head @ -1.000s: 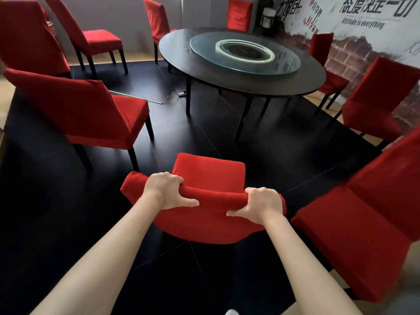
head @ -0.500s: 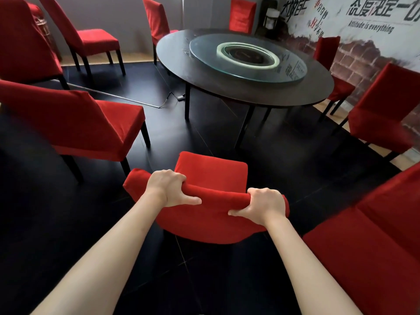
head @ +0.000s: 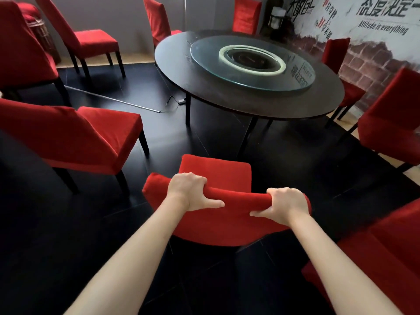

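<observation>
Both hands clamp the top of the chair (head: 216, 171)'s backrest, left hand (head: 189, 192) and right hand (head: 285, 204) with fingers curled over the edge and thumbs pressed on the back. The chair stands at six o'clock from the round table (head: 227, 96), well apart. Pushed askew, its legs could catch the neighbouring chair (head: 79, 133) at nine o'clock.

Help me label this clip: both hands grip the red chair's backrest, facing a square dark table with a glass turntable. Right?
Not quite. The head view shows the dark table is round, not square. The rest stands: the left hand and right hand grip the red chair's backrest, and the glass turntable sits on the table.
</observation>
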Available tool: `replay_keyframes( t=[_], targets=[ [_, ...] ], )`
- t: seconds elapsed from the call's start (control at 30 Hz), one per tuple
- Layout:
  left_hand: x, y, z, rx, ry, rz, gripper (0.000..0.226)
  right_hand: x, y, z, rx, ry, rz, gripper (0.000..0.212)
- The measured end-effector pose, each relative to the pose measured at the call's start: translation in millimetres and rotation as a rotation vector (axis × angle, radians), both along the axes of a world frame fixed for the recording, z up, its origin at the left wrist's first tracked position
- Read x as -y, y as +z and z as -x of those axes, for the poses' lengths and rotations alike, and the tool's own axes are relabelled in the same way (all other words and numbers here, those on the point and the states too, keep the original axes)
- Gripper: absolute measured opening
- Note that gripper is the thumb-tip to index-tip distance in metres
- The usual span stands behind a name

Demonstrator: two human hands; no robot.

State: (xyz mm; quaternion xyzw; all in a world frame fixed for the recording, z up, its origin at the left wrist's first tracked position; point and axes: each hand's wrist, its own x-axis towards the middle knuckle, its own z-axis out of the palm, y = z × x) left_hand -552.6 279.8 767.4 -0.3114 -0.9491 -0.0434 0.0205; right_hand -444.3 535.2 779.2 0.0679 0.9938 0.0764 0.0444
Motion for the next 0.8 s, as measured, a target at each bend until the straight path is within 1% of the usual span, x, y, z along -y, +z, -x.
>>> replay_keyframes(
  t=[0.23,0.37,0.57,0.8],
  targets=[
    [7,-6,-14,0.033,-0.019,0.003,0.077,7,-7,-13,0.024,-0.016,0.010,0.080],
    [18,-11,-32,0.042,-0.011,0.027,0.082,19,-14,-29,0.038,-0.033,0.031,0.077],
    [17,-9,-30,0.077,0.038,0.049,0.084,23,-12,-29,0.034,-0.065,0.055,0.072],
    [17,-11,-33,0.065,0.061,0.049,0.081,21,-16,-30,0.007,-0.039,0.035,0.075]
  ],
)
